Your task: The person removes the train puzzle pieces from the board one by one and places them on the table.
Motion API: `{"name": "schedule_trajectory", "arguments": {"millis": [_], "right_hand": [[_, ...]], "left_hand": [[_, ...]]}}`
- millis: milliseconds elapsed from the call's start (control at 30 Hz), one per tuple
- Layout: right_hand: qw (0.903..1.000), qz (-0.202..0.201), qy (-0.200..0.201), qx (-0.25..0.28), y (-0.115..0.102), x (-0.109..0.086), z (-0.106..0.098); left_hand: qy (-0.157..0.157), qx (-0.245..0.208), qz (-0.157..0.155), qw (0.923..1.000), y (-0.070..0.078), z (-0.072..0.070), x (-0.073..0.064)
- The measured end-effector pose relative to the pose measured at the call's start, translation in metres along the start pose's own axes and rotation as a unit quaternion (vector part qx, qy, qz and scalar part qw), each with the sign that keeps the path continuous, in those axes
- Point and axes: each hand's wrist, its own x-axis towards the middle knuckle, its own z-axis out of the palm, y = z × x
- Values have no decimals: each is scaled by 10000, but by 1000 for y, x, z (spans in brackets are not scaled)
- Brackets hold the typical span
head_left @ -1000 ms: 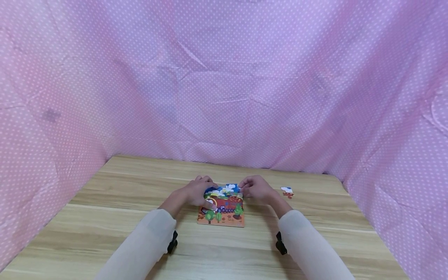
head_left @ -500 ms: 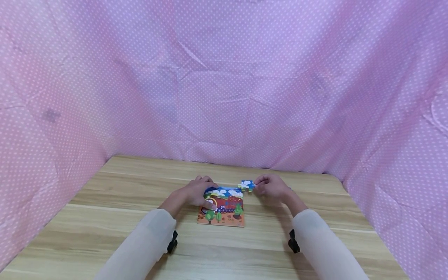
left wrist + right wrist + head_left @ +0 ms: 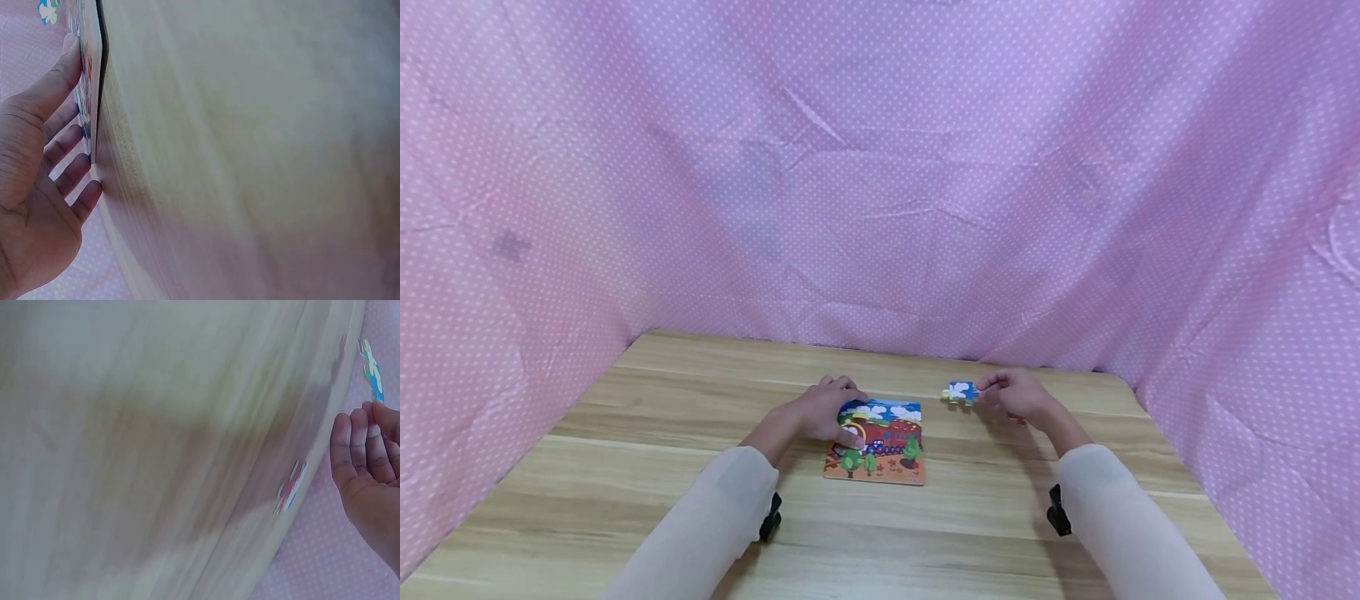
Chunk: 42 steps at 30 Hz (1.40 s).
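Observation:
My left hand point(image 3: 826, 417) rests on the left side of a square jigsaw puzzle point(image 3: 891, 471) that shows a red train, trees and clouds. Its thumb point(image 3: 72, 53) touches the picture face, and the other fingers lie along the edge, relaxed. To the right of the puzzle, my right hand point(image 3: 1018, 396) pinches a jigsaw piece point(image 3: 961, 392) with blue sky and a white cloud by its right end. That piece point(image 3: 372, 372) is raised above the table in the right wrist view. Part of the puzzle's left side is hidden under my left hand.
Another jigsaw piece point(image 3: 290, 487), red and white, lies on the wooden table point(image 3: 880, 542) below my right hand, mostly hidden in the head view. A pink dotted cloth point(image 3: 880, 208) hangs behind the table and along both sides.
My right hand has carried the cloud piece from over the puzzle's top right part out to the right, uncovering the puzzle's sky and passing over the loose red piece. My left hand has stayed put.

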Motion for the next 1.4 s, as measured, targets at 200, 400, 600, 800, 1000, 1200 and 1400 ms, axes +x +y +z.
{"name": "schedule_trajectory", "arguments": {"millis": [200, 400, 600, 800, 1000, 1200, 1400], "right_hand": [[9998, -84, -68, -147, 4, -3, -11], [9994, -108, -280, -195, 7, -8, -23], [9987, -159, -263, -394, 10, -10, -26], [9982, -112, -125, -577, 14, -7, -24], [9973, 81, 57, -723, 11, -6, -18], [9963, 201, 92, -836, 3, -7, -12], [9951, 267, 169, -936, 0, -4, -7]], "left_hand": [[-13, -15, -13, 10000, 0, 0, 0], [-20, -8, 5, 10000, 0, 0, 0], [-40, 24, 64, 10000, -4, -3, 1], [-64, -23, 128, 9999, -7, -4, 2], [-108, -18, 186, 9998, -12, -8, 5], [-164, -16, 314, 9994, -19, -13, 10], [-232, -16, 411, 9989, -27, -18, 15]]}}
